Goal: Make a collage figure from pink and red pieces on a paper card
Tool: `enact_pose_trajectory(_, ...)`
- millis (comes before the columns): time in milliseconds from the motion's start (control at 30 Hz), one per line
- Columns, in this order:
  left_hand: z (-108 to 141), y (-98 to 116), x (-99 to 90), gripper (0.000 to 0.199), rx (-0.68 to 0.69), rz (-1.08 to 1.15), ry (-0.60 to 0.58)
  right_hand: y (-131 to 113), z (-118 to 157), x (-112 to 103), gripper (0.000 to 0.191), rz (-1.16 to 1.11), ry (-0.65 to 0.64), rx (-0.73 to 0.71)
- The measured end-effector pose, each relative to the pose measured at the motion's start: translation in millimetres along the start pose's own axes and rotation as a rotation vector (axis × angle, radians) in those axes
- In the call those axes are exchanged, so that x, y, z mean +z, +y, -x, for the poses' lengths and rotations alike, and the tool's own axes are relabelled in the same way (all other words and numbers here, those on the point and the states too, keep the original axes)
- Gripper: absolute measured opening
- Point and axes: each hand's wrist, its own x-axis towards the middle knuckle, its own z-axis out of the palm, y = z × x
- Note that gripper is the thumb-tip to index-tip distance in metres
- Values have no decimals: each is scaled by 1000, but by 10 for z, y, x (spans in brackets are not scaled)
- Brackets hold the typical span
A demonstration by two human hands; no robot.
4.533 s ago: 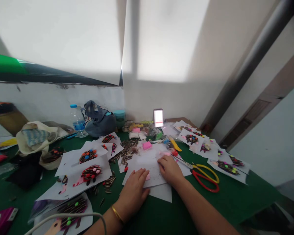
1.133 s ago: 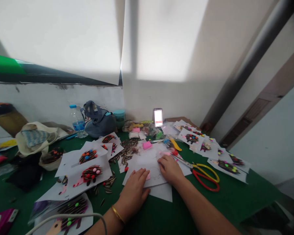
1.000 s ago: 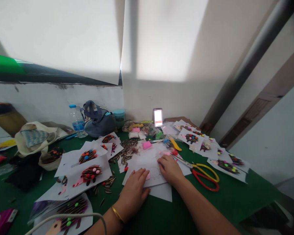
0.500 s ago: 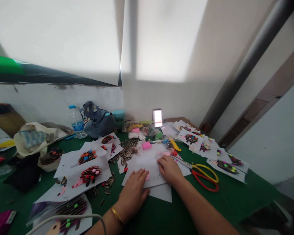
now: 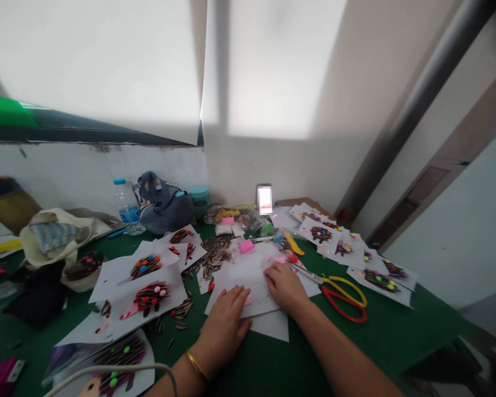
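Note:
A white sheet (image 5: 235, 275) with a faint drawing lies on the green table. My left hand (image 5: 226, 320) rests flat on its lower left part, fingers stretched out, with a bit of pink clay (image 5: 248, 299) showing beside the fingers. On the sheet's right side lies my right hand (image 5: 286, 288), its fingers bent; whether anything is under the fingertips is hidden. A pink block (image 5: 246, 246) sits at the sheet's top. Scissors with red and yellow handles (image 5: 343, 298) lie right of my right hand. Sunflower seeds (image 5: 215, 253) are heaped left of the pink block.
Hedgehog pictures (image 5: 152, 295) lie at the left, and more pictures (image 5: 322, 234) at the right. A bottle (image 5: 128, 209), a blue bag (image 5: 165, 207) and a bright phone (image 5: 265, 199) stand at the back. A grey cable (image 5: 128, 366) crosses the lower left.
The whole view has shifted very slightly. Both hands keep the same places on the sheet.

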Motion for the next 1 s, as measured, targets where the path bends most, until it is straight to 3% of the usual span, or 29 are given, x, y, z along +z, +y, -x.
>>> enact_pose_trajectory(1000,-8,-38,32,62,17,11,41,-30,-3,-52,22,2,-6,20)
